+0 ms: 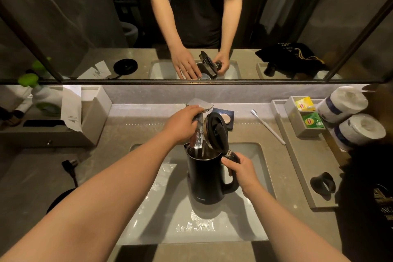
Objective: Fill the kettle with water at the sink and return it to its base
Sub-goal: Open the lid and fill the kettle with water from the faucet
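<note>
The black kettle stands upright in the sink, its lid tipped open. The right hand is wrapped tight around its handle at 3 o'clock. The left hand rests on the tap at 12 o'clock, fingers curled over it. Water runs straight down into the kettle's mouth. The round base waits on the surface at 9 o'clock, nearer the left arm. The tea packets say Lipton. The kettle's small label is too tiny to read.

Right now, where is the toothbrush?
The white toothbrush lies on the counter right of the faucet, between the soap dish and the tea-bag tray.
</note>
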